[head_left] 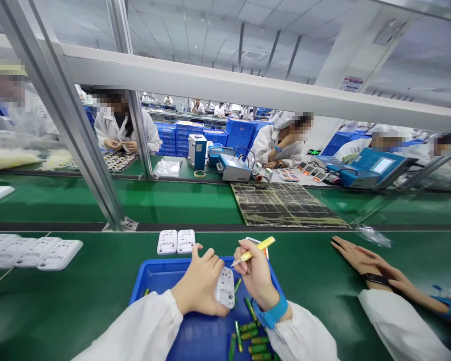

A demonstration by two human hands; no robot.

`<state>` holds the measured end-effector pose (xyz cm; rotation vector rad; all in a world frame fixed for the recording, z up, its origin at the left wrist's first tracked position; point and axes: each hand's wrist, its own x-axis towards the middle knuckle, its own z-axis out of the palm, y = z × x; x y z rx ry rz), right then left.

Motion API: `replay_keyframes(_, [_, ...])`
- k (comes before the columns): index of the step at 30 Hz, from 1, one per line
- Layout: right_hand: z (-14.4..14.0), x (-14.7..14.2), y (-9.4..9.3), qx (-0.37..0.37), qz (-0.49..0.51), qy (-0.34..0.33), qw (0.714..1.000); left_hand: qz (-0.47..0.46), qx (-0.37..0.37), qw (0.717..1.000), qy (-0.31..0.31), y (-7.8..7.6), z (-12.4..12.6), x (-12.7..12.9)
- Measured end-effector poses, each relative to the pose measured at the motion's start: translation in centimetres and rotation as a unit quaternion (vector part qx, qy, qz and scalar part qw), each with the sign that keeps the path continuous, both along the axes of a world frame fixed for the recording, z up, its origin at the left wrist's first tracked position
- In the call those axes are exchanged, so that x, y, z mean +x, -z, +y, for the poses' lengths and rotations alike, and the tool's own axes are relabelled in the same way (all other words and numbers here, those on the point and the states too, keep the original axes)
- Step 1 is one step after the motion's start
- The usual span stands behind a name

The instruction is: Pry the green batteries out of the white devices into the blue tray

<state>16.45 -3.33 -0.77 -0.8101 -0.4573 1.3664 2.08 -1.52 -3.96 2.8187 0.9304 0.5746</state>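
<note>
My left hand (201,283) grips a white plastic housing (224,287) by its sides, tilted above a blue tray (146,276). In my right hand (256,273) is a yellow-handled craft knife (261,246), its thin tip pointing down and left near the housing's upper edge. Whether the tip touches the housing I cannot tell. Several green and gold batteries (238,336) lie loose in the tray beneath my hands. Behind my right hand, a white and orange item (266,250) is mostly hidden. Two similar white housings (167,241) sit just beyond the tray.
More white housings (60,254) stand in a row at left. Another person's hands (361,260) rest on the green bench at right, near a clear plastic bag (374,235). A dark gridded board (285,205) lies on the conveyor beyond. A metal post (71,125) rises at left.
</note>
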Motion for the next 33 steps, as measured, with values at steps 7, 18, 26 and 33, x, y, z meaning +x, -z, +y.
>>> replay_keyframes(7, [1.4,0.5,1.4,-0.044,0.019,0.02,0.999,-0.066,-0.051,0.995,-0.048,-1.2,0.4,0.3])
replay_keyframes(18, [2.2,1.4,2.0,-0.003,-0.004,0.121,0.993,0.04,-0.14,0.961,-0.236,1.6,10.0,-2.1])
replay_keyframes(26, [2.3,1.6,2.2,-0.015,-0.07,0.107,0.992,0.141,-0.177,0.949,-0.219,3.3,10.7,-2.7])
replay_keyframes(33, [2.8,1.7,2.8,-0.026,-0.113,0.091,0.989,0.191,-0.238,0.906,-0.292,2.2,11.4,-8.4])
